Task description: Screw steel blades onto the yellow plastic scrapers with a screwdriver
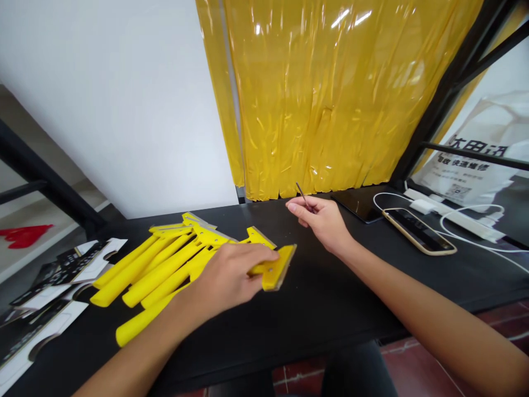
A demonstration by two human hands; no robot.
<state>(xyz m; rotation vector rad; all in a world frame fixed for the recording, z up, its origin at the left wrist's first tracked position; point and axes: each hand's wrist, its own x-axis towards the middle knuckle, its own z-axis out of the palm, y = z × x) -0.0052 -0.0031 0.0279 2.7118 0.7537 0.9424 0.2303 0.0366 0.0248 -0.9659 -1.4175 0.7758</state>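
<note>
My left hand [231,275] is closed around the neck of a yellow scraper [278,269], whose wide head with a thin blade edge points right. Its handle is mostly hidden by my hand and forearm. Just left of it, several more yellow scrapers [165,262] lie in an overlapping pile on the black table [322,325], handles toward the lower left. My right hand [324,220] is raised a little over the table, pinching a thin dark rod [303,194] that looks like a small screwdriver or hex key. The rod's tip points up and left, apart from the scraper.
Printed black-and-white cardboard sleeves [53,298] are stacked at the left. To the right lie a dark tablet [359,205], a phone [419,230] and a white power strip [458,215] with cables. A yellow plastic strip curtain [330,99] hangs behind the table, beside a white panel [124,99].
</note>
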